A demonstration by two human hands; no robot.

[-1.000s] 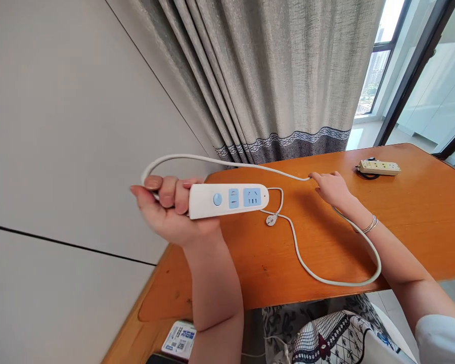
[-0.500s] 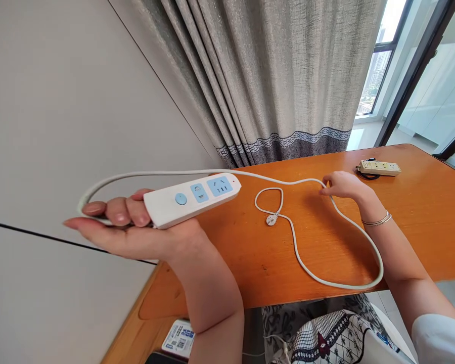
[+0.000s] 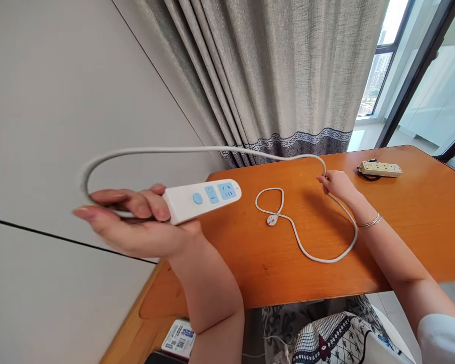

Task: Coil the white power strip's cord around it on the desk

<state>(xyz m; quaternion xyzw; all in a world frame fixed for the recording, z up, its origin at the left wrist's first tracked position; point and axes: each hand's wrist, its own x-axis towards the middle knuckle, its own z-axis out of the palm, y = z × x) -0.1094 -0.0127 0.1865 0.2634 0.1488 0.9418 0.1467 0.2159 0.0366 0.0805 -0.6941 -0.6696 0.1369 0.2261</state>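
Note:
My left hand [image 3: 136, 222] holds one end of a white power strip [image 3: 200, 198] with blue sockets and a blue button, raised over the left end of the orange wooden table [image 3: 402, 227]. Its fingers curl loosely over the strip's end. The strip's white cord [image 3: 197, 149] arcs from behind that hand across to my right hand [image 3: 337, 184], which pinches it just above the tabletop. Beyond that hand the cord loops over the table and ends in a small curl with a white plug [image 3: 271, 220].
A second, cream-coloured power strip [image 3: 381, 168] with a dark cord lies at the table's far right. Grey curtains [image 3: 273, 76] hang behind the table, a pale wall is on the left. A patterned cloth [image 3: 326, 338] and a printed card [image 3: 180, 337] lie below the table's near edge.
My left hand swung the power strip out to the left and opened its fingers somewhat. My right hand took hold of the cord and lifted it, and the loop on the table shrank.

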